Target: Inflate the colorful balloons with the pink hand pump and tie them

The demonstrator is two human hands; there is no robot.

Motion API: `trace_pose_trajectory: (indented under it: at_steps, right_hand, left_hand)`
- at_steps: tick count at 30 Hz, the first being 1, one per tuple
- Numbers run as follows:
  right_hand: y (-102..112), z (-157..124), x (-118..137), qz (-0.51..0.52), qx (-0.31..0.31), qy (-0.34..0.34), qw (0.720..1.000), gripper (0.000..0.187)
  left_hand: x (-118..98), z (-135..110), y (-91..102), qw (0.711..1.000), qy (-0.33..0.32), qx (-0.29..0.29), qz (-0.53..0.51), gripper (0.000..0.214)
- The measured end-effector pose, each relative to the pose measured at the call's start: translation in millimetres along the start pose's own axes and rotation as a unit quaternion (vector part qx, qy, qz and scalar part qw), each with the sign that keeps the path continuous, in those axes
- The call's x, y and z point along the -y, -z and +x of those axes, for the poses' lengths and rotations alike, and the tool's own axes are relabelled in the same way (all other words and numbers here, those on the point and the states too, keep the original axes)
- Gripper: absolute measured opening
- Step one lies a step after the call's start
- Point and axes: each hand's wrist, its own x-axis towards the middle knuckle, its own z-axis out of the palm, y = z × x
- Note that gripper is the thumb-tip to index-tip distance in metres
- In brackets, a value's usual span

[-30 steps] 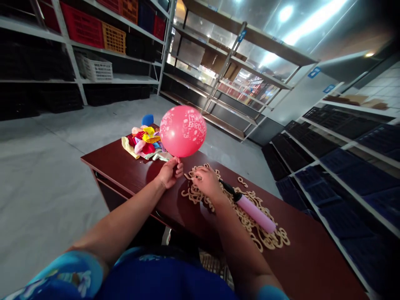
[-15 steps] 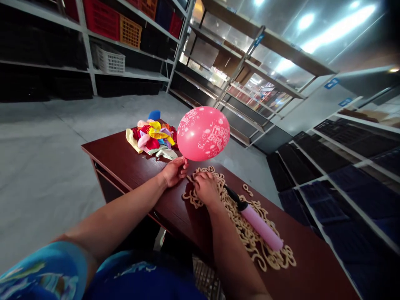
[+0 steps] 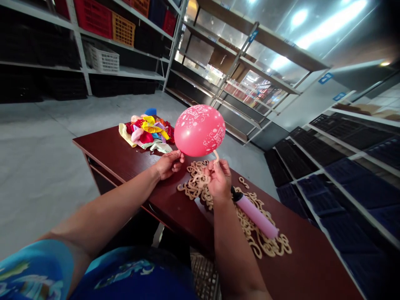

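My left hand point(image 3: 170, 163) pinches the neck of an inflated pink balloon point(image 3: 200, 130) with white printed lettering. The balloon sits above the table, tilted to the right. My right hand point(image 3: 219, 179) is raised just below it, fingers closed on a tan, rubber-like band point(image 3: 216, 156), one end of which sticks up toward the balloon. Under that hand spreads a heap of tan curly bands point(image 3: 195, 187). On the heap lies a hand pump point(image 3: 256, 216) with a pink barrel and black end, partly hidden by my right hand.
A pile of limp, many-coloured balloons point(image 3: 146, 131) lies at the far left of the brown table point(image 3: 125, 166). Shelves with red and orange crates point(image 3: 123, 30) stand behind, and racks with dark bins point(image 3: 315, 204) to the right.
My right hand has lifted out of the heap of tan bands with one band in its fingers. My left hand still holds the balloon, which has turned slightly.
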Motion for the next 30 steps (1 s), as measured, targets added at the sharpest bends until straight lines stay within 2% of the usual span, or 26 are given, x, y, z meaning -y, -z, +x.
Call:
trace_pose_trajectory:
  at_steps: [2,3,4,7,8,10,13,17,20,23,26,28,30]
  right_hand:
    - [-1,-3,2,-0.108,0.021,0.041,0.993,0.012]
    - [0,-4,3,-0.185,0.052,0.063,0.979,0.013]
    - [0,-5,2,-0.268,0.094,0.084,0.955,0.014]
    - [0,-7,-1,-0.468,0.208,0.124,0.85,0.016]
    - [0,-7,-2,-0.508,0.216,0.131,0.824,0.017]
    - [-2,-8,-4,-0.557,0.209,0.138,0.792,0.017]
    - [-4,-9,-5,-0.583,0.188,0.15,0.776,0.018]
    - [-6,-11,-7,-0.577,0.173,0.167,0.781,0.022]
    - [-5,-10,-9,-0.55,0.167,0.166,0.801,0.021]
    - [2,-7,-9,-0.465,0.142,0.123,0.865,0.018]
    - [12,-1,-6,-0.321,0.079,0.033,0.943,0.019]
    - [17,2,-1,-0.226,0.036,-0.001,0.973,0.019]
    - [19,4,6,-0.165,0.012,0.0,0.986,0.018]
  left_hand:
    - [1,-3,-1.6,1.0,0.002,0.009,0.01,0.015]
    - [2,-4,-3.0,1.0,0.004,0.011,0.019,0.016]
    - [3,-5,-4.6,0.999,0.004,0.009,0.032,0.017]
    - [7,-8,-10.2,0.996,-0.014,-0.007,0.088,0.021]
    - [8,-9,-11.9,0.993,-0.024,-0.012,0.113,0.024]
    - [11,-12,-14.2,0.983,-0.044,-0.019,0.18,0.029]
    - [16,-15,-14.0,0.955,-0.047,-0.009,0.293,0.034]
    - [24,-16,-11.0,0.936,-0.038,0.019,0.35,0.033]
    - [26,-13,-10.1,0.93,-0.06,0.023,0.362,0.028]
    - [21,-9,-8.3,0.908,-0.142,-0.014,0.393,0.02]
    - [14,-6,-4.2,0.891,-0.189,-0.119,0.396,0.014]
    - [11,-5,-1.7,0.891,-0.195,-0.168,0.374,0.014]
    - [11,-5,-0.6,0.898,-0.195,-0.166,0.359,0.015]
